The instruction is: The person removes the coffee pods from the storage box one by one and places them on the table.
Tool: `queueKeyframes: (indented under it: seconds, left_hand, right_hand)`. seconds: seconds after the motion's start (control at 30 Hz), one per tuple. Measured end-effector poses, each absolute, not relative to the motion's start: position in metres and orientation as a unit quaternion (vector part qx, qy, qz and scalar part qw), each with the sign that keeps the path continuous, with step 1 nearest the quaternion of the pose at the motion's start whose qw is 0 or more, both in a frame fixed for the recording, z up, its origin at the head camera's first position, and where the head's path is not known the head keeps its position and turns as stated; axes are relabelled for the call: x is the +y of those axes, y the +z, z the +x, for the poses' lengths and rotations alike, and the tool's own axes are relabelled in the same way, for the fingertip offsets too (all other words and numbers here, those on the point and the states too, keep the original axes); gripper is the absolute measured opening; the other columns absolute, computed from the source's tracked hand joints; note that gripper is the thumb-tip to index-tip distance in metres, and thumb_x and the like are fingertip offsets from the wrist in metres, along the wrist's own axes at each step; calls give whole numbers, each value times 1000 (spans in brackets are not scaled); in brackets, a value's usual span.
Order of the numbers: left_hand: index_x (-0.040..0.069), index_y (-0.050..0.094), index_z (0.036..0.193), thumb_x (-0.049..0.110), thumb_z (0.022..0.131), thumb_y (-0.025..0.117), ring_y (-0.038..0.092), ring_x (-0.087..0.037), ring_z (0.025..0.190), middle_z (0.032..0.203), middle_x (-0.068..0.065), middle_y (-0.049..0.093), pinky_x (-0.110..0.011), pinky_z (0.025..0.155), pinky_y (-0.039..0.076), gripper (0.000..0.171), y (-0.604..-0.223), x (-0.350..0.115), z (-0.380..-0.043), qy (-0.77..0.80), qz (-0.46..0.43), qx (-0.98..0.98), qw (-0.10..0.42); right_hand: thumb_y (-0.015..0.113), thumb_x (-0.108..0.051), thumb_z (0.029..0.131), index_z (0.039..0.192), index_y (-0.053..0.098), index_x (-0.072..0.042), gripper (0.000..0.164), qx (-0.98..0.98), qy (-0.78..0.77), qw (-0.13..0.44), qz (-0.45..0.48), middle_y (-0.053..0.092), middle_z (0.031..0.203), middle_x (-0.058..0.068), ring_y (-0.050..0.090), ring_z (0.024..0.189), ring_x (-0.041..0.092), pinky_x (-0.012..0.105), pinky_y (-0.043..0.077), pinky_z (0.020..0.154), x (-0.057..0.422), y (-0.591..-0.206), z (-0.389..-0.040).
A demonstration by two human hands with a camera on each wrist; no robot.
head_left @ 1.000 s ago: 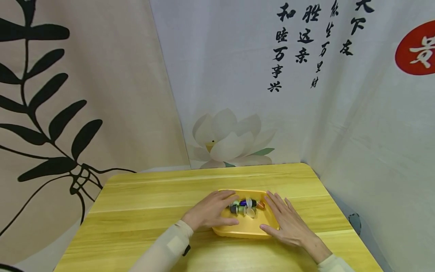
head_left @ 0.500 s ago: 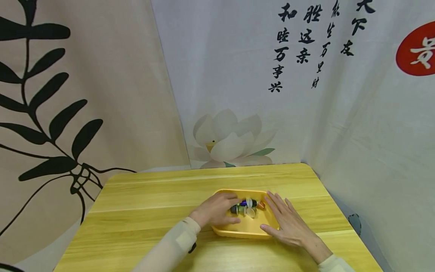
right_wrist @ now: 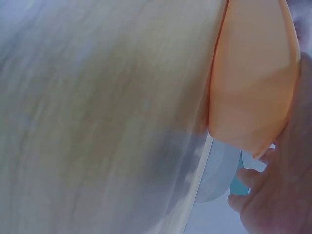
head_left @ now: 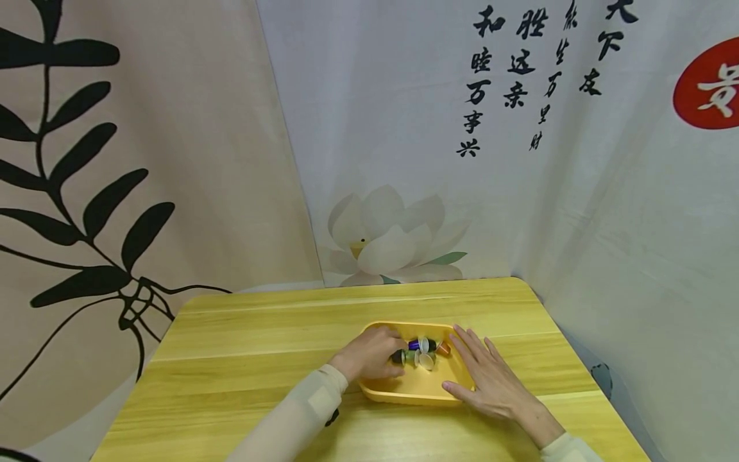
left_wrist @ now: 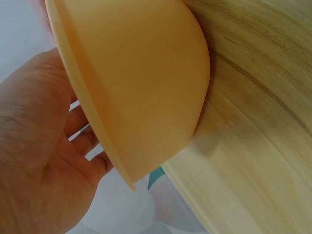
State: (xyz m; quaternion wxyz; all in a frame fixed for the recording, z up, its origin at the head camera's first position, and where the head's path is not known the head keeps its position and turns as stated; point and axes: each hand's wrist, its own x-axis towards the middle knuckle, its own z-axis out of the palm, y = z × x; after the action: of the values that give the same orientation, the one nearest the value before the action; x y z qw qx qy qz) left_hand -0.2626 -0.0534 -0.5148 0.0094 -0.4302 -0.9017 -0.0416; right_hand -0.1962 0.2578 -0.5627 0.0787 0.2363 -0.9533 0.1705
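Small capsules [head_left: 426, 362] lie in the tray [head_left: 420, 389], just right of the left hand [head_left: 372, 354], whose grip I cannot tell. The right hand [head_left: 491, 380], fingers extended, lies at its right rim.

Capsules [head_left: 426, 361] block the tray [head_left: 421, 389] behind its free front.

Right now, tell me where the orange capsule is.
In the head view, the orange capsule lies in the yellow tray, right of a black capsule and nearest the right hand.
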Motion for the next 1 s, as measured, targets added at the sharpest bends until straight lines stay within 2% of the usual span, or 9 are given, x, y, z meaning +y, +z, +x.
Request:
queueKeyframes:
  seconds: [0.3,0.5,0.67,1.0]
  left_hand:
    - [18,84,129,36,96,92,78,-12,109,122,4,84,-26,100,65,39,-519,-51,-262,-26,-422,-906,-10]
    - [20,85,127,37,95,93,74,-4,90,111,9,86,-21,85,62,37,-521,-50,-263,-18,-421,-907,-13]
    - [20,86,121,38,95,93,72,0,87,108,9,86,-19,82,61,32,-523,-50,-264,-20,-421,-907,-16]
    - [19,84,108,35,96,91,51,0,72,95,10,81,-16,68,46,21,-521,-49,-262,-27,-425,-904,-19]
  right_hand:
    - [70,-63,105,178,34,-12,96,-954,171,80,234,24,190,7,32,172,45,78,28,133,257,-563,-196]
    - [70,-63,105,178,33,-11,96,-953,173,80,236,23,190,8,33,171,46,78,28,133,257,-563,-196]
    - [70,-63,106,178,34,-10,96,-953,173,80,237,23,190,9,34,171,48,78,27,134,257,-563,-196]
    - [69,-63,106,178,33,-12,95,-953,181,73,232,21,191,8,33,171,48,79,27,134,257,-565,-196]
